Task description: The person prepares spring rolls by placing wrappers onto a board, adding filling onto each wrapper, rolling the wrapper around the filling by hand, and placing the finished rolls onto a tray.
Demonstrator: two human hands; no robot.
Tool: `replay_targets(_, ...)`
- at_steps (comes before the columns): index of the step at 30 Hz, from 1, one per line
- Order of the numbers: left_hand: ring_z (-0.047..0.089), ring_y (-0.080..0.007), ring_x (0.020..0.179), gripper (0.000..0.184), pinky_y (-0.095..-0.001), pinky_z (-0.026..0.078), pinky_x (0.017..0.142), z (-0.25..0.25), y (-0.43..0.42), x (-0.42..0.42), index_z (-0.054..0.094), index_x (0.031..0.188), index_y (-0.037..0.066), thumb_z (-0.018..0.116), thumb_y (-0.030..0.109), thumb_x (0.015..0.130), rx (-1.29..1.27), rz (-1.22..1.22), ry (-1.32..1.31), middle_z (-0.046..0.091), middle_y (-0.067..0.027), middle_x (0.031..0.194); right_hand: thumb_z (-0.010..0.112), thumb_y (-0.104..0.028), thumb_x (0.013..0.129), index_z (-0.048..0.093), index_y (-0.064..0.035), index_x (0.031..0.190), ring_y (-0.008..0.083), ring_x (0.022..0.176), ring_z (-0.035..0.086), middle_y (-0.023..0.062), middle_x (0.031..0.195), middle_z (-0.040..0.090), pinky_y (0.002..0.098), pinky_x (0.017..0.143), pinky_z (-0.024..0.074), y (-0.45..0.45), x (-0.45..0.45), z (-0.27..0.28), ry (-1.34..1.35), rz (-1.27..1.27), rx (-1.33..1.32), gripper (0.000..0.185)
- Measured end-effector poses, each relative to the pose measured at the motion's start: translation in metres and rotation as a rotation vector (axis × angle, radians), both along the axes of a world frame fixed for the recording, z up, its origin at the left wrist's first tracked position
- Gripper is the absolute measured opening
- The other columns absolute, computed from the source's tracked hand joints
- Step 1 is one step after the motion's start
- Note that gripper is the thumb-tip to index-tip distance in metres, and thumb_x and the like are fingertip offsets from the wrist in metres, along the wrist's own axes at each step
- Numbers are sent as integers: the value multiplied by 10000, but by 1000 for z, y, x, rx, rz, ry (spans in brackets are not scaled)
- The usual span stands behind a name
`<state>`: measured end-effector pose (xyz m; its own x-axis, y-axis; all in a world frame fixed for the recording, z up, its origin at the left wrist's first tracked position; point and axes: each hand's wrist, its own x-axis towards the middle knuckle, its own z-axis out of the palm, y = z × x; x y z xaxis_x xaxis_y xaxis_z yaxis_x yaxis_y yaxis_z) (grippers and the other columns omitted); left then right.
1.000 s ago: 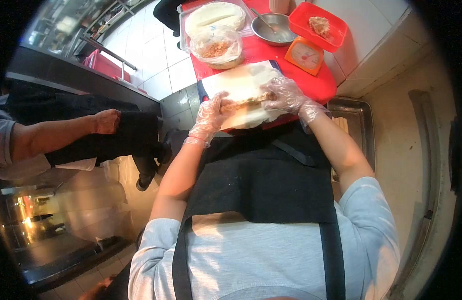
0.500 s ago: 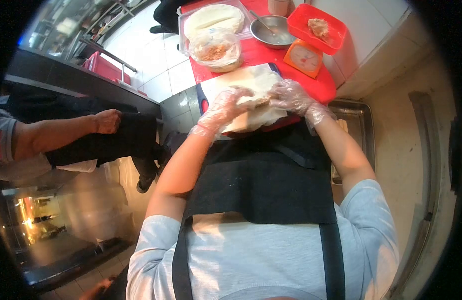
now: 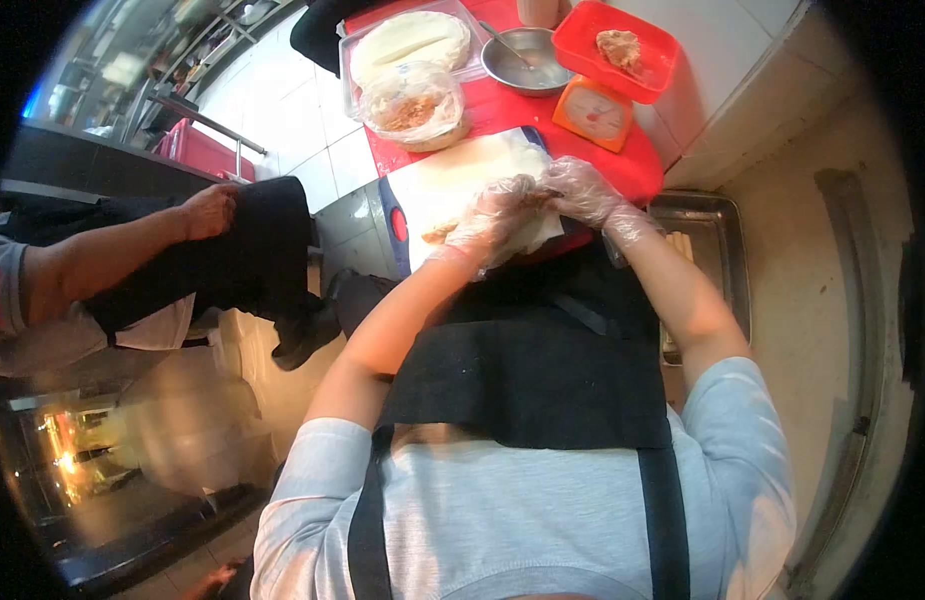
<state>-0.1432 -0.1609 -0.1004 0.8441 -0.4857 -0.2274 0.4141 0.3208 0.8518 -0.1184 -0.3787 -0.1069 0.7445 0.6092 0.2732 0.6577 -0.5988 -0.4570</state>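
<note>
Thin pale wrapper sheets (image 3: 472, 160) lie over a cutting board (image 3: 386, 200) with a dark blue edge and a red-lined handle hole. A small lump of brownish filling (image 3: 438, 234) sits on the sheets, left of my left hand. My left hand (image 3: 494, 212), in a clear plastic glove, has its fingers closed at the right part of the sheets. Meeting it there, my gloved right hand (image 3: 580, 192) is closed too. A bit of brown filling (image 3: 545, 196) shows between the fingertips of both hands.
Beyond the board, a red tabletop (image 3: 502, 112) carries a bagged bowl of filling (image 3: 414, 112), a tub of wrappers (image 3: 407, 45), a metal bowl (image 3: 527, 65) and an orange scale (image 3: 592, 112) under a red tray (image 3: 654, 62). A metal tray (image 3: 732, 250) is at right; another person's hand (image 3: 210, 210) at left.
My left hand has moved right, up against my right hand, uncovering the lump of filling on the sheets. The view has shifted slightly.
</note>
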Motion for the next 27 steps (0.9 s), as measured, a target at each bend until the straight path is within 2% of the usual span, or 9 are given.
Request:
replay_targets(2,616,-179,984,244,-329,498,895,25,-8,-10,665,1097,42,615,246,971,-105,27,61,671,-85,1090,696,-239,755,726,-146,1055,328,988,597,114,958,644,445,888,484,-2,0,0,-3,-9,-3,315)
replay_targets(6,623,-184,988,212,-328,512,888,30,-3,-5,659,1103,40,618,203,974,452,-84,-481,674,-95,1077,713,-200,740,706,-127,1073,348,992,599,131,962,644,448,899,485,-3,-6,11,79,-18,86,341)
replay_targets(11,622,-181,1004,197,-326,512,897,-9,-13,8,650,1125,52,650,153,955,23,7,-50,681,-106,1074,722,-238,743,711,-140,1090,357,970,601,136,947,647,457,892,485,-9,-2,-1,15,-46,-13,361)
replay_targets(14,623,-185,1025,226,-329,512,923,5,-10,5,629,1158,55,634,167,963,424,-66,-361,665,-109,1112,724,-242,760,720,-140,1047,349,942,610,129,920,651,454,876,490,-9,-4,13,-2,-30,74,304)
replay_targets(17,625,-192,1034,262,-331,510,926,46,-10,-13,609,1185,63,581,239,993,329,-132,-408,640,-98,1163,719,-237,782,725,-132,973,337,913,624,121,898,659,454,847,499,-4,-16,33,7,-95,223,218)
replay_targets(20,629,-196,1045,310,-338,509,923,14,-1,0,576,1237,65,609,229,976,27,-13,37,624,-90,1211,733,-260,787,730,-145,980,325,879,640,117,885,673,455,820,505,-4,-16,15,-46,-111,207,225)
replay_targets(23,634,-189,1031,265,-342,514,906,-16,4,10,624,1172,70,642,198,941,-93,-47,-45,640,-89,1183,744,-283,790,743,-168,1009,311,845,652,106,878,685,442,789,511,-3,-6,-5,-70,-66,108,247)
replay_targets(26,642,-197,997,185,-349,526,883,34,25,5,676,1058,71,673,151,891,937,-224,-1111,669,-98,1112,744,-250,792,741,-153,960,303,844,655,93,867,689,424,776,518,1,-13,5,-40,-55,178,195)
replay_targets(27,647,-213,981,167,-355,529,869,30,36,4,686,1031,71,678,144,881,920,-128,-1095,674,-105,1090,744,-215,788,739,-132,925,303,863,656,88,877,692,417,787,520,4,-20,22,-34,-85,187,160)
